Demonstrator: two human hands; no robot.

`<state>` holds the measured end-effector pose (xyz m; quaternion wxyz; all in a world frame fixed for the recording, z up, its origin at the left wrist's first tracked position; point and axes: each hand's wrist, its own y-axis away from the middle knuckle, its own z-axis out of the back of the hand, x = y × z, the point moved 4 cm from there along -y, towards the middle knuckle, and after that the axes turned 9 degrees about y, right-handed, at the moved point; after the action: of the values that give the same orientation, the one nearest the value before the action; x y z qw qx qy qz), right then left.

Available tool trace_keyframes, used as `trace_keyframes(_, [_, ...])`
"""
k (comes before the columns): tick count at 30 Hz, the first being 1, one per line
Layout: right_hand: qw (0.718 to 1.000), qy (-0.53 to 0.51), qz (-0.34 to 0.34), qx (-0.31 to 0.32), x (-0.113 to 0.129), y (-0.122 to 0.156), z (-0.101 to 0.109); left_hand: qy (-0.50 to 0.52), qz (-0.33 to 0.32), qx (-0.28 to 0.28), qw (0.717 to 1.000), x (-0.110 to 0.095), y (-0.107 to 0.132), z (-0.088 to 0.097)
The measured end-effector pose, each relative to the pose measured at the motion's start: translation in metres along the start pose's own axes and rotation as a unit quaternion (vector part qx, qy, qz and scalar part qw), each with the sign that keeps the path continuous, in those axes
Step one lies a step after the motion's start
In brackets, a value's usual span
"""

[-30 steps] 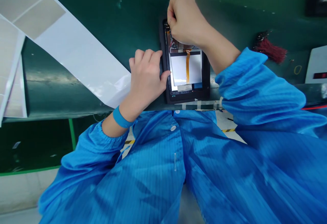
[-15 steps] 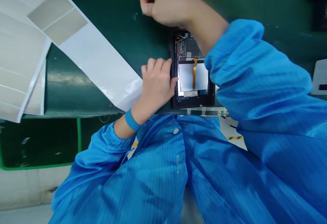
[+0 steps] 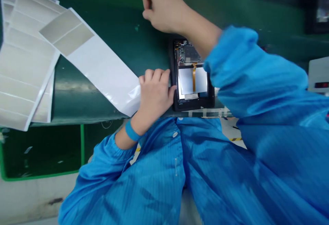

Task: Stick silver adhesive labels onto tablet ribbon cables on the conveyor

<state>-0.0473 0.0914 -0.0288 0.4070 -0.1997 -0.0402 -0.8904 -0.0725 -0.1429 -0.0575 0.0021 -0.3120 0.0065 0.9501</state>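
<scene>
Green bench (image 3: 110,23): tablet (image 3: 185,81) still uncovered; circuit board (image 3: 190,53), orange ribbon cable (image 3: 194,78) seemingly fitted. Your left hand (image 3: 155,89), loose, touches tablet's left edge; right hand (image 3: 164,7) curled beyond it, grip unclear.

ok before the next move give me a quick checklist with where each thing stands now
1. Left hand at the open device: ok, thumb over its left rim.
2. Right hand clear of the device: ok, beyond its far edge.
3. Right fingertips free of anything: cannot tell, fingers curled.
4. Circuit board fully visible: not ok, right forearm hides part.
5. White sheet apart from the device: ok.
</scene>
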Motion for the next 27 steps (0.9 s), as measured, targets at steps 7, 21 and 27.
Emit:
trace_keyframes(7, [0.960,0.196,0.142,0.142,0.038,0.253,0.018,-0.066,0.092,-0.025,0.993,0.041,0.052,0.036])
trace_keyframes(21, [0.962,0.256,-0.082,0.048,-0.091,0.191,0.030,-0.005,0.035,-0.011,0.999,0.074,0.049,0.122])
trace_keyframes(27, [0.942,0.221,-0.244,-0.061,-0.165,0.105,0.074,-0.045,0.067,-0.081,0.993,0.055,-0.057,0.184])
